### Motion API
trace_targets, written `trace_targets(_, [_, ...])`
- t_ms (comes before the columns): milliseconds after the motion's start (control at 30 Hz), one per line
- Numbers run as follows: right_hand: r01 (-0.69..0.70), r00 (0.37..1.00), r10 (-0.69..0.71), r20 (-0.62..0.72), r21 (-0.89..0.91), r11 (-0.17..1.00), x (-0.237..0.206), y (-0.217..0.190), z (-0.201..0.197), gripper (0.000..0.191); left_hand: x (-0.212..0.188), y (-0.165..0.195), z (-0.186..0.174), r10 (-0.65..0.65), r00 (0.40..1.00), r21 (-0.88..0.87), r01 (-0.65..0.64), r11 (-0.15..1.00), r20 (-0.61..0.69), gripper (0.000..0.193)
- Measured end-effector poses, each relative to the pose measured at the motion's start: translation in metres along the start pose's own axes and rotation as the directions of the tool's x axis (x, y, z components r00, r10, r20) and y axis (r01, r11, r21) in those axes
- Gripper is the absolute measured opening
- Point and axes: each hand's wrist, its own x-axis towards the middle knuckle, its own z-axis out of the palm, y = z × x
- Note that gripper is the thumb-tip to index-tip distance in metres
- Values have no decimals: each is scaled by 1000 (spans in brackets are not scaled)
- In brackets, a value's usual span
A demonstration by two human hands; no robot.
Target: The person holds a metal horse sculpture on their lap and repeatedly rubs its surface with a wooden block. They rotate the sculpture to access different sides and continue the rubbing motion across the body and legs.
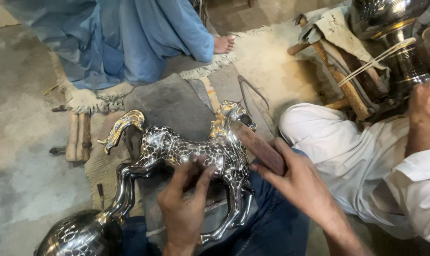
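A shiny silver horse figure (pixel 177 149) with a gold mane and gold tail lies across my lap, its body covered in a hammered spot pattern. My left hand (pixel 186 201) pinches a small tool against the horse's flank. My right hand (pixel 295 178) grips a wooden-handled hammer (pixel 255 142), whose head rests near the horse's neck. The horse's hind legs join a round silver base (pixel 79 234) at the lower left.
A person in white clothes (pixel 367 156) sits at my right, working on a silver vessel (pixel 395 28) on a wooden stand (pixel 348 85). Another person in blue clothes (pixel 129 38) sits ahead, one bare foot showing. Wooden-handled tools (pixel 77 137) lie on the mat at left.
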Motion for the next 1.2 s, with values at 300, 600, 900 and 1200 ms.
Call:
trace_targets(300, [552, 830, -556, 36, -193, 811, 31, -36, -28, 55, 5, 11, -1, 58, 997, 114, -52, 992, -53, 29])
trace_targets(600, [569, 764, -630, 136, -601, 560, 47, -47, -44, 53, 5, 12, -3, 26, 1000, 144, -25, 989, -3, 22])
trace_targets(900, [628, 621, -776, 112, -662, 408, 62, -39, -52, 36, 10, 15, -4, 59, 996, 211, -72, 975, 64, 22])
trace_targets(1200, [410, 910, -361, 204, -318, 855, 66, -42, -59, 24, 14, 24, -4, 108, 991, 152, -119, 981, 82, 32])
